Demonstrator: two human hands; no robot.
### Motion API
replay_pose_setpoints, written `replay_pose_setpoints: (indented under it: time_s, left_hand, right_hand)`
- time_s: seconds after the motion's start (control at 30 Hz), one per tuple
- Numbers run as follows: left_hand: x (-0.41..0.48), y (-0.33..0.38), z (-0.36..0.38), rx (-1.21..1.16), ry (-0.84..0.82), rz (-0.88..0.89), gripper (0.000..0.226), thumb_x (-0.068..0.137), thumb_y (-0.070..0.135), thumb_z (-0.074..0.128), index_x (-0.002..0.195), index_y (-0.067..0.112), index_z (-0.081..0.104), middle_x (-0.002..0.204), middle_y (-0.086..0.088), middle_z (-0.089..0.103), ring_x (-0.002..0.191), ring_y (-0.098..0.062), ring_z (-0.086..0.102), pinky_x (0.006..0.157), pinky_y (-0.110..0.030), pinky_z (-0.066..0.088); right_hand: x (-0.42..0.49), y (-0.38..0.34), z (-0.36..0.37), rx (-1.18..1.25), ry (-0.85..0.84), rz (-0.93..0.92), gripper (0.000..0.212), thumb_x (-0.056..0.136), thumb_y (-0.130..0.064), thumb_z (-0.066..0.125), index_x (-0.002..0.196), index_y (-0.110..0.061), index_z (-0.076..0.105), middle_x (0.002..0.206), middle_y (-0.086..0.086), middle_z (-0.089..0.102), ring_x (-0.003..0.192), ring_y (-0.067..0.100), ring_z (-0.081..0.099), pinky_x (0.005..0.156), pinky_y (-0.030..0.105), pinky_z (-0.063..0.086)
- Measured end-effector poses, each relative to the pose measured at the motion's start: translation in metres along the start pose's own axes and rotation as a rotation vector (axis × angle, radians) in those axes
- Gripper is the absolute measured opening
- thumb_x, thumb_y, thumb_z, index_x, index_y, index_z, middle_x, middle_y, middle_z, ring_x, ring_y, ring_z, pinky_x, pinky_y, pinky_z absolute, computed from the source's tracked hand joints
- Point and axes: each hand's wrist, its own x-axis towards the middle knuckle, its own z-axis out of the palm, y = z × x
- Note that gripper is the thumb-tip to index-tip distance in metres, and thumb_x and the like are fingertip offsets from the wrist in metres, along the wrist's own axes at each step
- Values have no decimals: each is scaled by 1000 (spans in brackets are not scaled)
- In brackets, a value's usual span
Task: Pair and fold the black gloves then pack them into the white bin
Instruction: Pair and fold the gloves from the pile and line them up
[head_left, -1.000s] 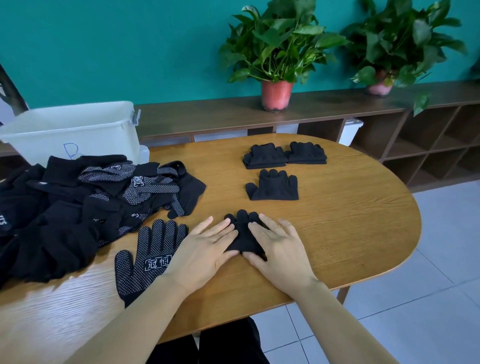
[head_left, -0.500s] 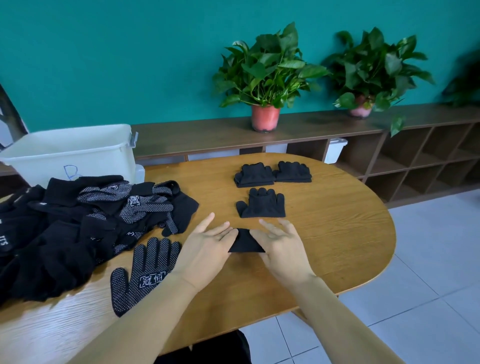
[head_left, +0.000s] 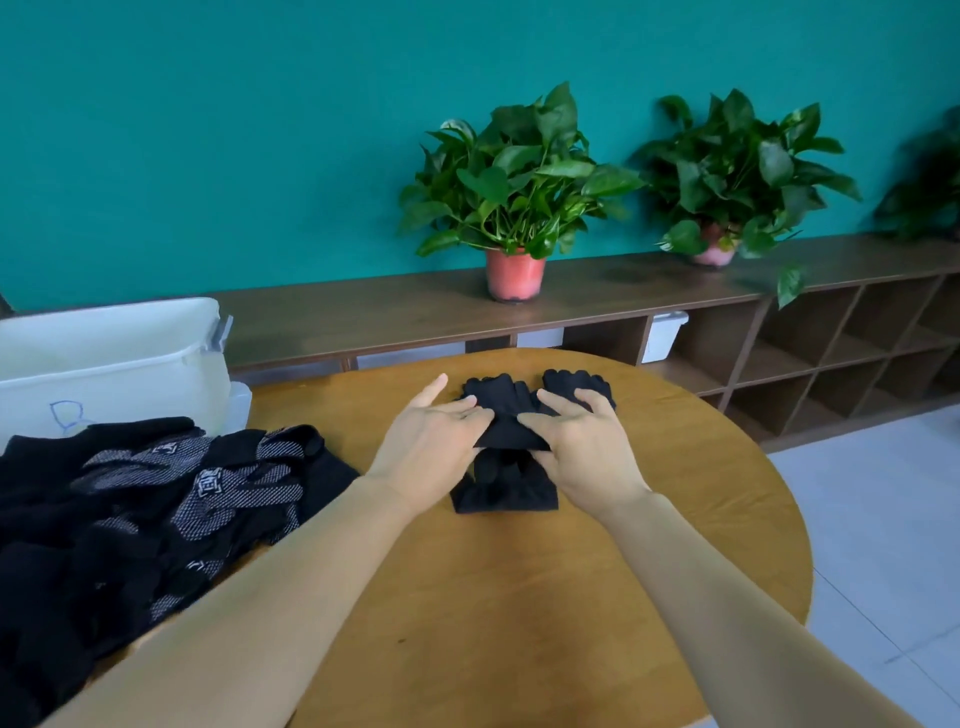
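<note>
At mid-tabletop (head_left: 519, 597), toward the far side: left hand (head_left: 434, 441) and right hand (head_left: 582, 449) both clamped on one folded pair (head_left: 511, 434) of black gloves, one hand at each end, cloth pinched between fingers and thumb. The bundle is held directly over a second folded pair (head_left: 506, 496) lying flat on the wood. Whether the two touch cannot be told from this angle.

Beyond the hands: two more bundles side by side, far-left pair (head_left: 491, 389) and far-right pair (head_left: 576, 384), each partly hidden by fingers.

Left side: pile of loose gloves (head_left: 156, 499), black, several showing dotted grip palms, overlapping and unsorted, running out of frame. White bin (head_left: 119, 358) stands behind the pile at the far left. The part of its inside that shows holds no glove.

Progress, judged:
- Four pairs folded, counting the one in hand.
- None packed, as far as can be seen.
- The pile is by far the larger share, so pairing and folding looks less than half done.

Step in hand, judged: setting this bundle down with the finished ones, probably stacked on the pair below.

Left to do: work through the pile, then carry all bundles across to the bin, which sits well apart from the folded group.
</note>
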Motion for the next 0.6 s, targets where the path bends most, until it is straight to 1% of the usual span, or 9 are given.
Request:
replay_pose_setpoints:
  time_s: [0.07,0.1,0.2,0.27,0.33,0.4,0.43,0.5,0.6]
  left_hand:
    - [22,-8,7,-12,-10,-4,41,100,19,52,141,14,52,140,-5,57,138,-8,42,116,-26,-11]
    - [32,-12,11,-22,-4,-21,44,102,18,48,146,16,46,146,-3,51,142,-8,35,114,-25,-15]
    - [49,-15,21,-10,47,-53,54,102,16,48,153,18,31,155,2,37,147,-9,24,117,-30,-14]
    - [39,-13,43,8,48,-37,59,95,12,59,150,15,38,150,2,43,144,-11,32,119,-37,-2]
    - [16,-7,73,-6,-19,2,64,76,8,79,136,12,57,133,-1,62,131,-14,52,116,-44,17]
    - [-9,0,103,-27,-62,58,68,61,8,89,125,11,66,122,-3,69,120,-15,61,114,-44,30]
    - [-16,2,112,-49,-70,61,70,57,8,90,123,9,68,120,-4,70,117,-15,63,115,-44,33]
    - [-20,5,120,-87,-78,36,71,56,8,91,123,7,67,122,-5,69,117,-16,63,111,-43,30]
    - [-21,2,120,-77,-131,30,70,65,16,89,129,7,63,128,-5,65,120,-14,61,110,-44,26]
  right_hand:
    - [17,9,5,-18,-18,11,41,70,-10,84,110,-10,74,109,18,72,119,25,62,105,47,40]
    - [25,13,6,-39,-13,2,43,72,-8,82,114,-9,73,111,17,71,122,26,60,106,47,39]
    - [40,22,13,-109,52,-9,51,68,-1,81,118,-3,69,111,15,72,125,30,57,104,50,45]
    - [30,22,28,-145,70,-16,56,65,3,80,120,0,67,115,14,71,125,31,56,101,50,47]
    - [4,21,55,-177,-20,-83,67,57,1,83,121,0,66,117,15,70,127,31,55,100,50,48]
    - [-22,20,81,-207,-127,-153,69,55,-2,84,122,0,66,119,15,69,128,30,54,101,49,47]
    - [-30,20,88,-216,-128,-160,64,61,-2,79,123,0,65,120,15,68,129,29,53,103,48,44]
    - [-32,22,94,-215,-86,-133,54,70,-1,68,124,1,64,121,16,67,130,29,53,104,48,40]
    - [-31,24,96,-228,-94,-111,64,63,-3,77,125,2,63,123,18,66,131,31,50,106,49,35]
